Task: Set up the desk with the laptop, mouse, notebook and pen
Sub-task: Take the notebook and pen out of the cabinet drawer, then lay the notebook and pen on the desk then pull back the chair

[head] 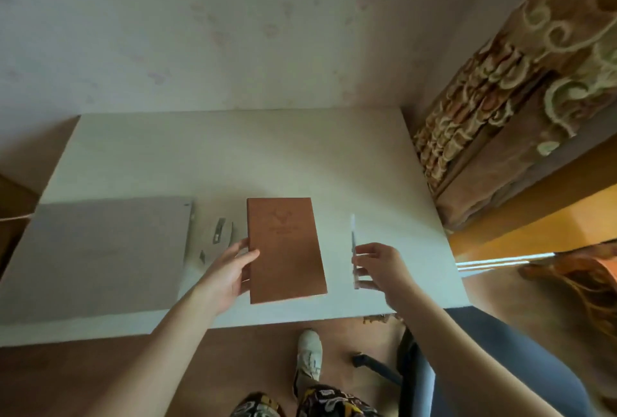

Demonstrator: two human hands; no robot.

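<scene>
A closed grey laptop (pixel 96 256) lies flat at the left of the white desk (pixel 233 153). A brown notebook (pixel 283 249) lies closed near the desk's middle front. My left hand (pixel 230 269) holds the notebook's left edge, thumb on the cover. A slim white and grey pen (pixel 353 236) lies to the right of the notebook, pointing away from me. My right hand (pixel 380 266) pinches the pen's near half between the fingers. Between laptop and notebook sits a pale object with dark markings (pixel 217 236), blurred; it may be the mouse.
A patterned brown curtain (pixel 521 96) hangs close to the desk's right edge. A grey chair (pixel 434 370) stands at the front right, beside my foot in a white shoe (pixel 310 353). The wall runs along the desk's far edge.
</scene>
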